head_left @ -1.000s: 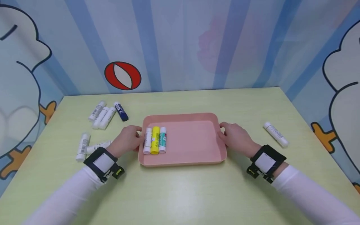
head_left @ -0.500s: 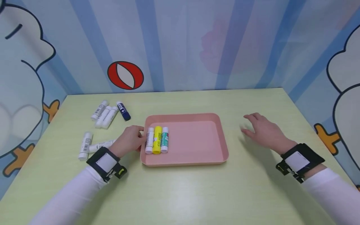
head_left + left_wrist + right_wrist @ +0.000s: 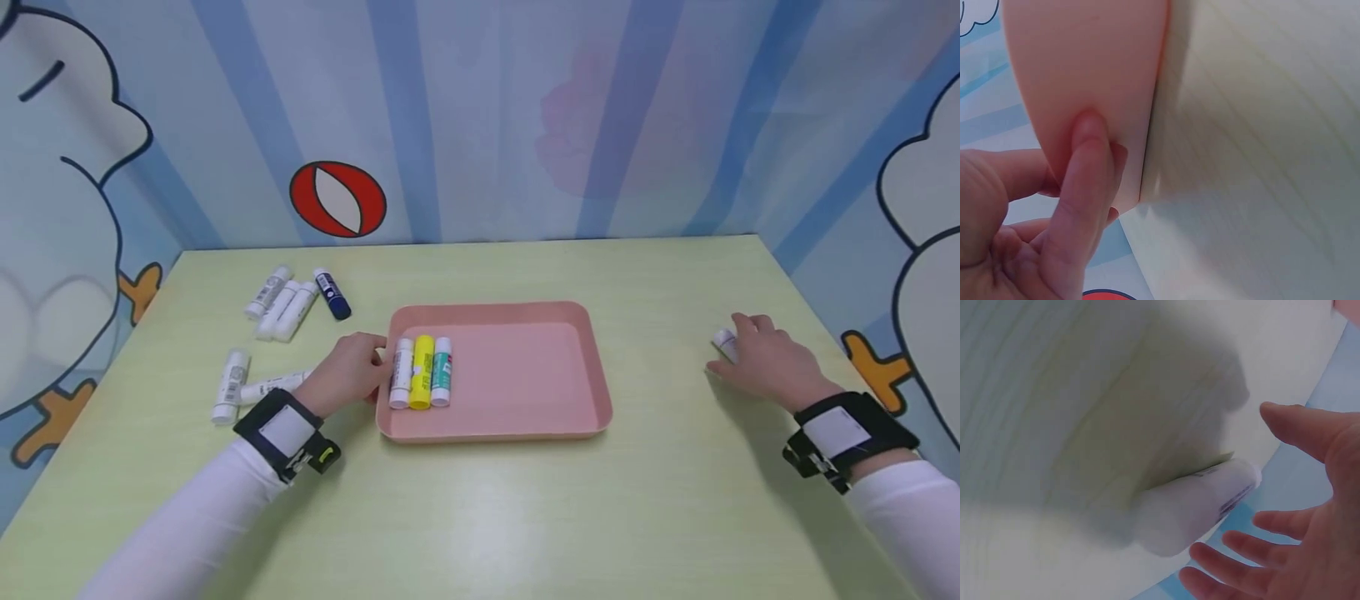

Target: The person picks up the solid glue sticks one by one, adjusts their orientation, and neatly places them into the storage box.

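Note:
My left hand pinches the left rim of a pink rectangular tray. In the left wrist view its thumb lies flat against the tray's outer wall and the other fingers reach round the edge. Inside the tray, three glue sticks stand side by side at the left: a white one, a yellow one and a white-and-green one. At the far right, my right hand is spread over a white glue stick lying on the table, thumb and fingers apart on either side.
Behind my left hand lie several white glue sticks and a dark blue one. Two more white glue sticks lie near my left wrist. A printed backdrop rises along the table's back edge.
My right hand has let go of the tray's right rim and moved right, over the lone white glue stick. The left hand stays at the tray's left rim.

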The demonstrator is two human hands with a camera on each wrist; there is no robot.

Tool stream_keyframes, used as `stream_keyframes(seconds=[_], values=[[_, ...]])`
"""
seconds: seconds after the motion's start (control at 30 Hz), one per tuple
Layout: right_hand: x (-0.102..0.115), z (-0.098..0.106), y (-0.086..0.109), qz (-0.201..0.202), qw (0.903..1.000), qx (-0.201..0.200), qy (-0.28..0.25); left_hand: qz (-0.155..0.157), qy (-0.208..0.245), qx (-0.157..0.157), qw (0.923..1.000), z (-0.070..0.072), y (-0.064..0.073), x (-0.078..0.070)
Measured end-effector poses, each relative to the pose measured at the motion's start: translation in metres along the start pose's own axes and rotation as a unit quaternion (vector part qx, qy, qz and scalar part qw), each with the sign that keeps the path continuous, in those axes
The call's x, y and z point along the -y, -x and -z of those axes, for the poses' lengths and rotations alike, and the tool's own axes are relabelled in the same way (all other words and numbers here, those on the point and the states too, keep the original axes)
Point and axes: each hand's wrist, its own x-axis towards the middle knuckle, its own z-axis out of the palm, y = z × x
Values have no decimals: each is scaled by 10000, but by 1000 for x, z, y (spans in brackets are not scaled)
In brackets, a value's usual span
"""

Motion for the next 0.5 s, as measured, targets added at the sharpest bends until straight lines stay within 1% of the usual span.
stream_keyframes(seconds=[0.07, 0.2, 0.37, 0.5], values=[[-6, -1, -1, -104, 9999, 100, -7, -5, -4, 1, 10000, 0, 0, 0], [-12, -2, -2, -153, 9997, 191, 38, 35, -5, 4, 10000, 1, 0, -1], [-12, -1, -1, -98, 9997, 215, 117, 29, -19, -9, 10000, 1, 0, -1], [-11, -1, 0, -50, 9997, 209, 81, 42, -40, -11, 10000, 0, -1, -1]])
